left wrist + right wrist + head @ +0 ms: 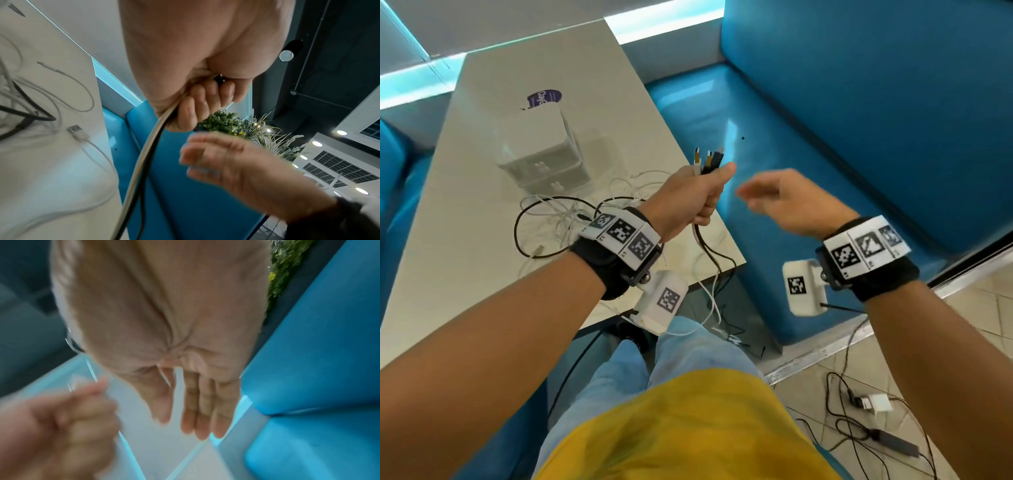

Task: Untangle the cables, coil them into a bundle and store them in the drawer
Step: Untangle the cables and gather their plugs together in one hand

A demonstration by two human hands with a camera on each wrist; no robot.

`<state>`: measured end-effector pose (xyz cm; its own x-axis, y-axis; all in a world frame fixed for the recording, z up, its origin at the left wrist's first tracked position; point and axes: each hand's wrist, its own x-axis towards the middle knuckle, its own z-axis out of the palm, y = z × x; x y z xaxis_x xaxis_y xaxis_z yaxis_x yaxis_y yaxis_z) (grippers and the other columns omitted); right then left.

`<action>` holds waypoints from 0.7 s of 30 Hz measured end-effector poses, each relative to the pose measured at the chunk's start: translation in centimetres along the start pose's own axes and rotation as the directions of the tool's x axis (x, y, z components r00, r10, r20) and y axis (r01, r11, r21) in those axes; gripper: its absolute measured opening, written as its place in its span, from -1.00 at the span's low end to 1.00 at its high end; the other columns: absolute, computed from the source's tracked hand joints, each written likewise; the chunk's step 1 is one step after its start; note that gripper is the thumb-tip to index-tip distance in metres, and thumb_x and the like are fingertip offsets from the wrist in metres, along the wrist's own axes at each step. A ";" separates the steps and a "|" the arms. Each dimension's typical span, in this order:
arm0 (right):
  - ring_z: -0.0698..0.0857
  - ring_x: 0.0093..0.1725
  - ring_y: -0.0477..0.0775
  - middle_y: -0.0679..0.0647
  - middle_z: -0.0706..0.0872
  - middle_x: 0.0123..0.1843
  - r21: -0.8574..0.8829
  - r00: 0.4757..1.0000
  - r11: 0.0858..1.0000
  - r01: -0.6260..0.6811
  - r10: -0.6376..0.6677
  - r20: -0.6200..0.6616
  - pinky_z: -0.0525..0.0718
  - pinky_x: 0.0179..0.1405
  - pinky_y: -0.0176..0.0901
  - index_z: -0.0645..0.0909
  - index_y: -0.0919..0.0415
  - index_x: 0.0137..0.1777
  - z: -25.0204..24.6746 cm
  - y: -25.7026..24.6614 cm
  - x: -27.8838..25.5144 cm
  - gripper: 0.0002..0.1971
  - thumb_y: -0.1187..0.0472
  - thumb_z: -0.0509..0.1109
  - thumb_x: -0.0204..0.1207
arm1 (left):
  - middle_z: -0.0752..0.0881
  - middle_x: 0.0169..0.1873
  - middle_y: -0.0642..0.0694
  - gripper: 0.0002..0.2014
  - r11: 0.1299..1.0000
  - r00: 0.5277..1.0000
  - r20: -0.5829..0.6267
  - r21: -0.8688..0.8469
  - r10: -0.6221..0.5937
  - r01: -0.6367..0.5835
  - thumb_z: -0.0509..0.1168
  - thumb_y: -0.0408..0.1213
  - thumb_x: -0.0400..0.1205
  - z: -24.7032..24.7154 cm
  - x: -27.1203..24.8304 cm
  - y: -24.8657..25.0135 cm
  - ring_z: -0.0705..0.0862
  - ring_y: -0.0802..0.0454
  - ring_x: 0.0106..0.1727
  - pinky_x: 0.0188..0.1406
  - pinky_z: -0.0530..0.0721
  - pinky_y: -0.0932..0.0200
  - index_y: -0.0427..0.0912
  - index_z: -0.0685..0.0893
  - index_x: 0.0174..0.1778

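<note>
My left hand [703,195] is raised over the table's right corner in a fist around several cables, their plug ends [708,160] sticking up above the thumb. A white cable and a black cable [144,162] hang down from the fist past the table edge. More white and black cables [558,219] lie tangled on the table [482,171]. A white USB plug [77,131] rests there too. My right hand [780,202] hovers just right of the fist, fingers straight [202,412], holding nothing. The small white drawer unit [544,150] stands behind the tangle, its drawers closed.
A blue bench seat [825,171] runs along the right of the table. Loose cables and a white charger [876,402] lie on the tiled floor at lower right. A purple-labelled item [544,97] sits behind the drawer unit. My legs are under the table's near edge.
</note>
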<state>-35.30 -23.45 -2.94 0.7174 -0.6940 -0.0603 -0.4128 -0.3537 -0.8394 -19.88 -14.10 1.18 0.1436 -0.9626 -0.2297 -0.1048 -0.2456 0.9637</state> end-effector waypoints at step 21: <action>0.63 -0.14 -0.01 -0.08 0.69 -0.22 -0.265 0.952 0.924 0.276 -0.301 -0.058 0.52 -0.02 -0.09 0.59 0.01 -0.27 5.3 -12.6 3.6 -0.56 -0.05 0.02 0.75 | 0.50 -0.70 0.20 -0.78 0.931 0.953 -0.101 0.266 0.284 -0.249 0.10 -0.59 0.60 -4.8 -2.2 1.0 0.44 0.32 -0.63 -0.58 0.35 0.48 -0.21 0.47 -0.25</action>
<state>-24.58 -18.19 4.55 0.7743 -0.5907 0.2270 -0.3320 -0.6845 -0.6490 -15.58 -11.69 3.34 0.2061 -0.9761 0.0686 -0.3955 -0.0190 0.9182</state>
